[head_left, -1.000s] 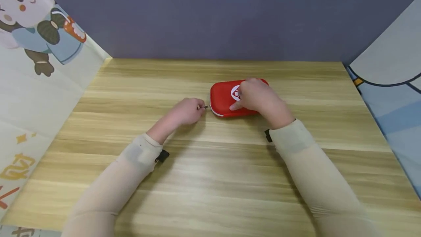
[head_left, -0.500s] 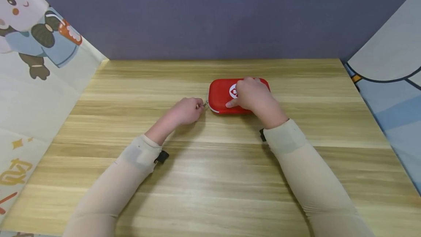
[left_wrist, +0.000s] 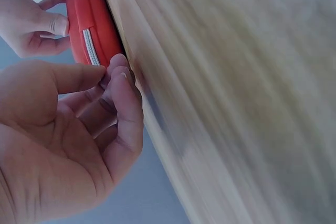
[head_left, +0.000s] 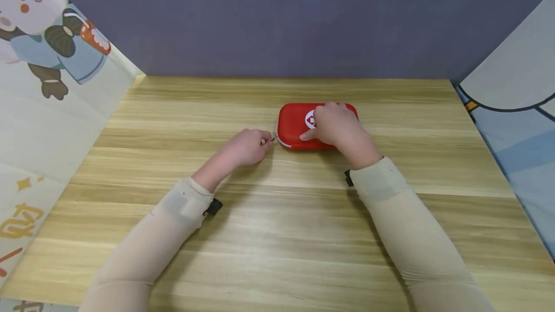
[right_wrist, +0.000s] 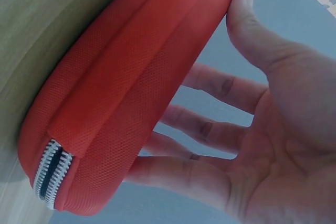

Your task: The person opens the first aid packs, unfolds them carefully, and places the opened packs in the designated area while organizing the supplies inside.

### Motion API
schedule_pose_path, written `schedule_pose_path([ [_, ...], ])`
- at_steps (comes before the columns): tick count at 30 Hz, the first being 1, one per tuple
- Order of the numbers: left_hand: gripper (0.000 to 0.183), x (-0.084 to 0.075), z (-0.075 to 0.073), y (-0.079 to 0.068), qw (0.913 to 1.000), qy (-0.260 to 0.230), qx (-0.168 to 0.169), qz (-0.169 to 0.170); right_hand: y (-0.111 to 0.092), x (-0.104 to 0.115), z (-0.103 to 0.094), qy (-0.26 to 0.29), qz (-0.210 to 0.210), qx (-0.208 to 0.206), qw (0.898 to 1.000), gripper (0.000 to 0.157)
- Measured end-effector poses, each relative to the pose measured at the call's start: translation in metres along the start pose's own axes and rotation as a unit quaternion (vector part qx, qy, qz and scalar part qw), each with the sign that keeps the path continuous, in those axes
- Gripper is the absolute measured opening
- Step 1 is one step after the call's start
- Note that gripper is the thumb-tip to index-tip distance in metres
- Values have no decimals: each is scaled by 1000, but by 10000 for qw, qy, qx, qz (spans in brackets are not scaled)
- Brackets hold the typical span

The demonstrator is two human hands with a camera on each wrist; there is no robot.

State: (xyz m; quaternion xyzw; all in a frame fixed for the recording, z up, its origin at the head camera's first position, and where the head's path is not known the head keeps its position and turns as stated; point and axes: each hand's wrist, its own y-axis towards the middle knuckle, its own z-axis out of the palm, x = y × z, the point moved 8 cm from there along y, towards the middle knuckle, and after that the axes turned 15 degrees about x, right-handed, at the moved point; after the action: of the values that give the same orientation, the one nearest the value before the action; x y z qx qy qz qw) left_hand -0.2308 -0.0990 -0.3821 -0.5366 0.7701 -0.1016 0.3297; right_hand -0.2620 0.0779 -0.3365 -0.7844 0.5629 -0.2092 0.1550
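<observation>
A red zippered hard case (head_left: 292,126) with a white round emblem lies flat on the wooden table. At its left end my left hand (head_left: 247,147) pinches the small zipper pull (head_left: 273,139) between thumb and fingertips. In the left wrist view, a short stretch of silver zipper (left_wrist: 91,47) shows just beyond those fingertips. My right hand (head_left: 340,126) rests on the lid, its fingers extended across the top and its thumb near the front; some fingertips are hidden behind the case in the right wrist view. There, the zipper teeth (right_wrist: 52,174) at the other end stand parted.
The wooden table (head_left: 269,235) extends around the case. A dark grey-blue panel (head_left: 295,23) rises behind it. Cartoon-printed sheets (head_left: 82,105) border the left side, and another printed sheet (head_left: 516,110) stands at the right.
Both hands keep their places on the case and the pull. The case has turned slightly, and the left hand's fingertips now sit closer to its left end than one second ago.
</observation>
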Motion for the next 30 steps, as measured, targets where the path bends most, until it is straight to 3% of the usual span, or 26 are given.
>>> schedule_pose_path([
  [21, 29, -11, 11, -9, 9997, 147, 172, -19, 2, -2, 2, 71, 131, 111, 9998, 51],
  [30, 28, -25, 20, -9, 9986, 343, 291, 265, 2, 0, 2, 46, 133, 179, 9997, 55],
])
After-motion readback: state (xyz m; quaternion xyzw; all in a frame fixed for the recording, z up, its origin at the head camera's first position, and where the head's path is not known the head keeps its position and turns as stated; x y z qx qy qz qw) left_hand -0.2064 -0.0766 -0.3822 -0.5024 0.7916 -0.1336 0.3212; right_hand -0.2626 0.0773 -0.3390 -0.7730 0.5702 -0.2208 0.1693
